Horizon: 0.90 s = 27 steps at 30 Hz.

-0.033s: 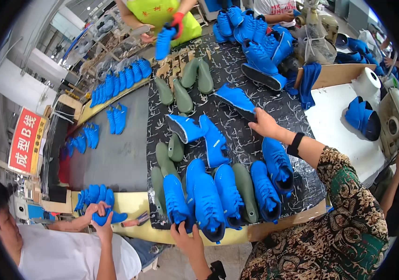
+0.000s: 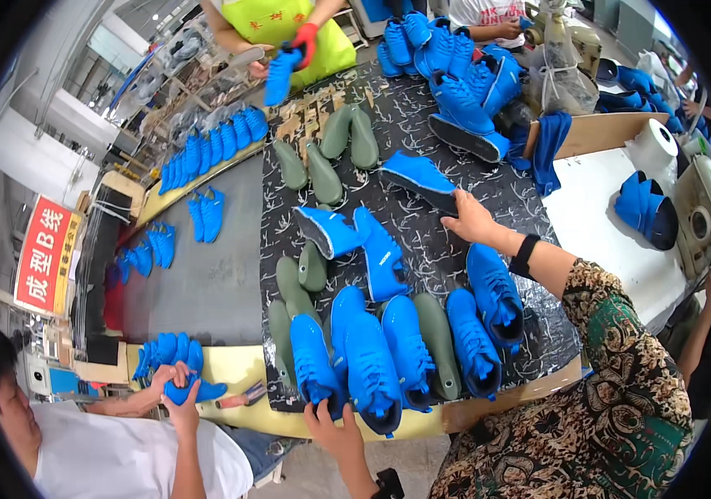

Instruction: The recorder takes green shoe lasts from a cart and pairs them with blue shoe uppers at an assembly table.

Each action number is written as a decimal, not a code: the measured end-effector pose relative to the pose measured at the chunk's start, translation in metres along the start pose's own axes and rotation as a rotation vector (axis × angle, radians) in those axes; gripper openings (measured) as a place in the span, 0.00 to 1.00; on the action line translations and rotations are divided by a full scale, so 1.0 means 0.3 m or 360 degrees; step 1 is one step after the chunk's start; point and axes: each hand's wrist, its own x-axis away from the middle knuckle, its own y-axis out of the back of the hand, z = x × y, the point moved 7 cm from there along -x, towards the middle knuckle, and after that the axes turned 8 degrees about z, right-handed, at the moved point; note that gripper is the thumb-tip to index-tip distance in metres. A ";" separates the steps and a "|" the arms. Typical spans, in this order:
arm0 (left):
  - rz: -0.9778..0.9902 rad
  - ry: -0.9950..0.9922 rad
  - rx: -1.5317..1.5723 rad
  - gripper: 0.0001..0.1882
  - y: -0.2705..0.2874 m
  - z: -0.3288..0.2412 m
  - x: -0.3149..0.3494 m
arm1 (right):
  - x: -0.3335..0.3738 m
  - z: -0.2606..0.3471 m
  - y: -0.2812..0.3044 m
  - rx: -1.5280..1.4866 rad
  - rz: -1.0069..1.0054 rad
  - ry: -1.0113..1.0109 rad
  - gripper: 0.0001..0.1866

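Observation:
My right hand (image 2: 472, 219) is closed on the heel end of a blue shoe upper (image 2: 419, 177), which lies on its side with its dark underside showing. Down at the table's near edge, the fingers of my left hand (image 2: 335, 431) grip the heel of a blue laced shoe (image 2: 314, 358). Beside that shoe stand another blue shoe (image 2: 372, 366) and several more, heels toward me. Green shoe lasts (image 2: 436, 341) lie among them. Two blue uppers, one tipped over (image 2: 332, 233) and one lengthwise (image 2: 383, 258), rest mid-table.
More green lasts (image 2: 323, 170) lie farther back. A heap of blue shoes (image 2: 468, 91) covers the far right. At left, a dark conveyor (image 2: 197, 287) carries blue shoes. One co-worker holds a shoe (image 2: 177, 391) at lower left; another, in a yellow-green apron, holds one (image 2: 282, 76) across the table.
The blue shoe held by the co-worker across the table has shifted slightly left. Both my hands keep their places and grips.

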 end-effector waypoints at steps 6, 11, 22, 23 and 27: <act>-0.0124 0.0171 0.0120 0.26 0.024 0.039 0.046 | -0.152 -0.128 -0.052 -0.0089 0.0424 -0.0537 0.26; -0.0341 0.0199 -0.0098 0.23 0.077 0.028 0.082 | -0.190 -0.024 0.175 0.0233 -0.0904 0.0418 0.28; -0.0511 -0.0029 -0.0265 0.18 0.157 -0.131 0.086 | -0.182 0.174 0.039 0.0863 0.0087 0.0552 0.38; -0.0536 -0.0060 -0.0268 0.18 0.161 -0.148 0.091 | -0.172 0.160 0.040 0.0857 0.0078 0.0544 0.38; -0.0637 -0.0226 -0.0304 0.17 0.170 -0.211 0.113 | -0.121 0.116 0.022 0.0821 0.0064 0.0650 0.30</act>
